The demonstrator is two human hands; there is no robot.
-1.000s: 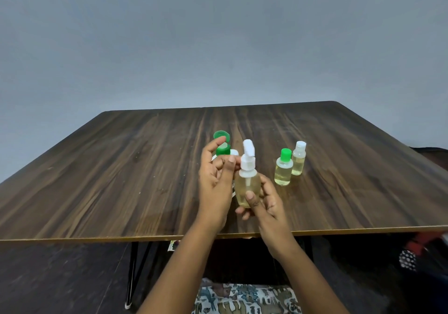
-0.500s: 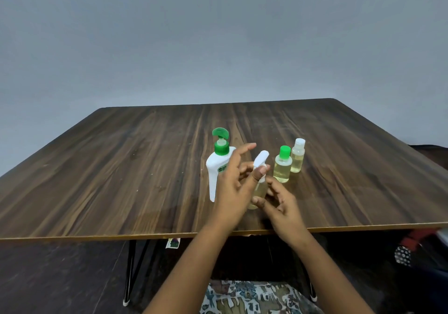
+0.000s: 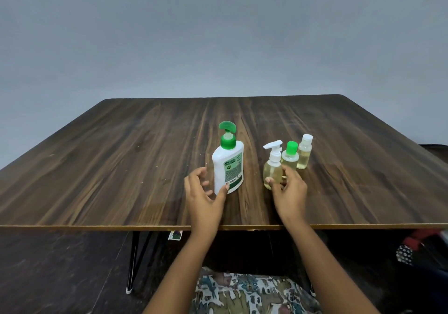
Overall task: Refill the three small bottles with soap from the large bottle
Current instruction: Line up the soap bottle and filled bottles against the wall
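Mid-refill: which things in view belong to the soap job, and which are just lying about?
Job: large white bottle, small pump bottle, green-capped small bottle, white-capped small bottle, all standing on the table.
Lying about: patterned cloth below the table, red item at the right edge, small tag under the table's front edge.
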